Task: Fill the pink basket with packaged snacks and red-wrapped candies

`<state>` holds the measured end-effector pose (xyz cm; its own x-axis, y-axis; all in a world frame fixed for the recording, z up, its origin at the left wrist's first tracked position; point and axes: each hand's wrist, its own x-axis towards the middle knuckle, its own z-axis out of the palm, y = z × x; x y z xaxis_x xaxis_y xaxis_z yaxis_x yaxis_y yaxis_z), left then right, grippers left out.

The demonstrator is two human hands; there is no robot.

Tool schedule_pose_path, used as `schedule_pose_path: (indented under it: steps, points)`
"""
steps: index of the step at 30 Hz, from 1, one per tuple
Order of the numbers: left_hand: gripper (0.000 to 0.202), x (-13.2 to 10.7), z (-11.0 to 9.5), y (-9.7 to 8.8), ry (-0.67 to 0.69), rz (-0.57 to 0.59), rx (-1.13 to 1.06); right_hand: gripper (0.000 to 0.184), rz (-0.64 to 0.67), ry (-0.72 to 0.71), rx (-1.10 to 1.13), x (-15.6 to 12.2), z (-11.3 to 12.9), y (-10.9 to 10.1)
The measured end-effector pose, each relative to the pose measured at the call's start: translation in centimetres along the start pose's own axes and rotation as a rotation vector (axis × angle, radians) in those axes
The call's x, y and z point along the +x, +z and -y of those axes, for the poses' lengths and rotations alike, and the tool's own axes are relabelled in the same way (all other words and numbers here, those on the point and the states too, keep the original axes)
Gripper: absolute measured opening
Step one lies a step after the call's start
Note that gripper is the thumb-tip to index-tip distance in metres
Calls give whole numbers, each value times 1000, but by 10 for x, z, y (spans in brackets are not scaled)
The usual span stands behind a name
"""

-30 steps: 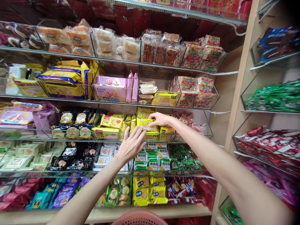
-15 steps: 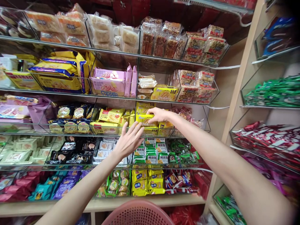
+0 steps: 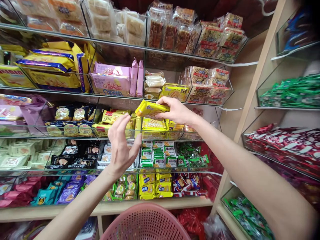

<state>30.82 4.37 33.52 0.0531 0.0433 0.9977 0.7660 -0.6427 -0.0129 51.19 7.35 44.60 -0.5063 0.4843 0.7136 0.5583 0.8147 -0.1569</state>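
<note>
A yellow snack packet (image 3: 147, 109) is pinched between the thumb and fingers of my right hand (image 3: 176, 111), tilted just above the third-shelf bin. Below it in that clear bin lie more yellow packets (image 3: 153, 124) of the same look. My left hand (image 3: 123, 143) hangs in front of the shelves to the left of the held packet, thumb apart from the fingers, nothing in it. Behind its fingertips sit yellow biscuit packs (image 3: 110, 116) in the neighbouring bin.
A pink perforated basket (image 3: 147, 213) stands low in front of the shelves. Lilac biscuit packs (image 3: 112, 78) fill a bin above, and green-and-white packets (image 3: 158, 155) one below. A wooden upright (image 3: 246, 96) divides off the right-hand shelves with green packets (image 3: 291, 91).
My right hand has lifted a yellow packet up out of the bin. My left hand has drawn left and turned, its thumb now spread. The view has shifted slightly.
</note>
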Motion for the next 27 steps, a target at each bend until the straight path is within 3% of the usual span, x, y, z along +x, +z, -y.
schedule_pose_path:
  steps: [3, 7, 10, 14, 17, 19, 21, 23, 27]
  points:
    - [75, 6, -16, -18, -61, 84, -108, 20, 28, -15, 54, -30, 29, 6]
    - [72, -19, -28, -34, -226, 439, -367, 12, 210, 15, 150, -86, 49, 37]
    - [58, -64, -33, -36, -458, 737, -530, 12, 281, 140, 266, -135, 44, 80]
    - [35, -138, -37, -33, -883, 1084, -753, 25, 373, 487, 594, -207, 29, 152]
    - [47, -187, -32, -35, -1158, 1299, -926, 41, 384, 697, 826, -260, 25, 189]
    - [50, -213, -21, -38, -1253, 1440, -968, 47, 284, 814, 840, -292, 26, 194]
    - [48, -234, -4, -38, -1290, 1529, -943, 43, 175, 919, 842, -322, 27, 185]
    - [50, -252, 15, -33, -1291, 1609, -872, 40, 73, 1012, 864, -352, 28, 168]
    - [54, -278, 36, -9, -1201, 1939, -756, 42, -180, 1230, 810, -408, 33, 139]
